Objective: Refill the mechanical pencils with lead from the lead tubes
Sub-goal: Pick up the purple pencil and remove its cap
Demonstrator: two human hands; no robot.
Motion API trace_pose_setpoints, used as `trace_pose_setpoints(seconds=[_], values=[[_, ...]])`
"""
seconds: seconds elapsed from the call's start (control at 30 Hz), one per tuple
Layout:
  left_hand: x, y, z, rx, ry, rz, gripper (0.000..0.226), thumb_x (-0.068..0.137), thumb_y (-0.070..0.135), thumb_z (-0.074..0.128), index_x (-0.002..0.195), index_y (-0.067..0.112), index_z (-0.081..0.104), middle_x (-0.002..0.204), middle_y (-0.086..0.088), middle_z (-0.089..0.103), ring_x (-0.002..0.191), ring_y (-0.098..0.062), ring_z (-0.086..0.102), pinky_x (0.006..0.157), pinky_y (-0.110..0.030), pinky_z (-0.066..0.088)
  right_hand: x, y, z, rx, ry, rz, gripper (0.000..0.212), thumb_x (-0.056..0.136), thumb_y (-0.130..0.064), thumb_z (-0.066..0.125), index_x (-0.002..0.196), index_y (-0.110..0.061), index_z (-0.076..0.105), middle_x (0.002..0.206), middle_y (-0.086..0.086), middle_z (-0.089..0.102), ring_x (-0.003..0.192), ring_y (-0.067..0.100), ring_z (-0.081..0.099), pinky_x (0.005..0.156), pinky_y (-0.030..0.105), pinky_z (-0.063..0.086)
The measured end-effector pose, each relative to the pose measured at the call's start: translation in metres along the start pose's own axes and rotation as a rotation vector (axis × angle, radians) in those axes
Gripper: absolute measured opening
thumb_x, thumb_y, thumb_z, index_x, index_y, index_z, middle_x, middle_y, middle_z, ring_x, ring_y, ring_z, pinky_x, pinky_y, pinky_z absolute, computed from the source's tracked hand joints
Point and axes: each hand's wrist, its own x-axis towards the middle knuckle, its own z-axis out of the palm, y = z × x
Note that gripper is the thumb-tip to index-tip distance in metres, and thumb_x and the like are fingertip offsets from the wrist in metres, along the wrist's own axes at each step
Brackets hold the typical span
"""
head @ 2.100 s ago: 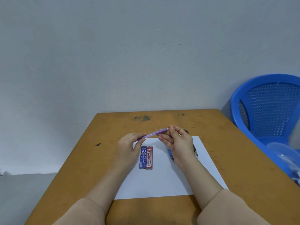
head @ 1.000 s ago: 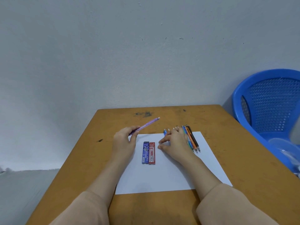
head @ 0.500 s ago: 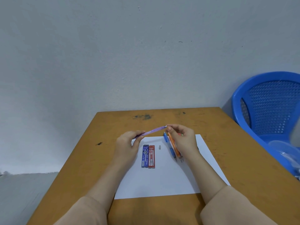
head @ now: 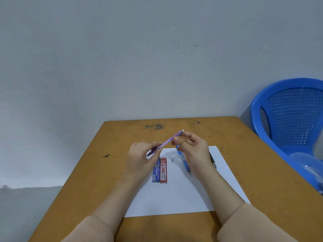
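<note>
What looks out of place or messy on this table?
Mostly tidy. A tiny pale piece lies loose on the paper beside the red lead tube, perhaps a cap off the purple pencil. The table bears dark smudges near its far edge.

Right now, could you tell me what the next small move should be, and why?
Probably pull the white end piece off the purple pencil with the right hand, while the left hand holds it near the tip: the blue lead tube and red lead tube lie untouched on the paper.
</note>
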Motion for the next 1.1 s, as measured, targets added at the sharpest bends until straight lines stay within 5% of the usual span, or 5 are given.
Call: trace_pose_setpoints(seconds=[0.3,0.43,0.7,0.77,1.1], values=[[0.002,-0.002,-0.001,-0.016,-0.143,-0.026,0.038,0.085,0.048,0.052,0.098,0.020,0.074,0.088,0.019,0.067,0.087,0.001,0.054,0.078,-0.022,0.038,0.002,-0.006,-0.001,0.206,0.135,0.099,0.015,0.087,0.001,0.061,0.102,0.001,0.062,0.072,0.009,0.068,0.059,0.017,0.059,0.054,0.023,0.051],[0.000,-0.017,-0.001,0.104,-0.209,-0.197,0.035,0.091,0.045,0.051,0.112,0.023,0.069,0.106,0.014,0.066,0.104,-0.008,0.055,0.090,-0.030,0.039,0.007,-0.010,-0.014,0.023,0.169,0.158,0.020,0.086,0.001,0.062,0.105,-0.006,0.064,0.062,0.005,0.067,0.052,0.015,0.055,0.051,0.024,0.049],[0.001,-0.051,-0.002,0.451,-0.349,-0.500,0.043,0.095,0.042,0.046,0.132,0.023,0.053,0.135,0.003,0.053,0.129,-0.016,0.038,0.102,-0.037,0.028,-0.004,-0.011,-0.013,-0.596,-0.196,0.379,0.026,0.083,0.002,0.062,0.108,-0.003,0.065,0.067,0.011,0.066,0.047,0.017,0.060,0.051,0.027,0.052],[0.000,-0.054,0.000,0.466,-0.380,-0.533,0.047,0.095,0.044,0.045,0.135,0.022,0.050,0.141,0.002,0.048,0.133,-0.016,0.034,0.106,-0.040,0.025,-0.007,-0.008,-0.009,-0.669,-0.251,0.425,0.031,0.083,0.002,0.063,0.114,-0.002,0.062,0.071,0.015,0.068,0.052,0.021,0.064,0.064,0.035,0.059],[-0.001,-0.059,0.003,0.542,-0.532,-0.548,0.056,0.096,0.051,0.037,0.145,0.024,0.036,0.154,0.001,0.030,0.142,-0.017,0.021,0.112,-0.043,0.016,-0.012,-0.007,-0.001,-0.834,-0.312,0.452,0.041,0.086,-0.002,0.064,0.126,-0.008,0.057,0.084,0.015,0.071,0.066,0.022,0.072,0.066,0.030,0.060]])
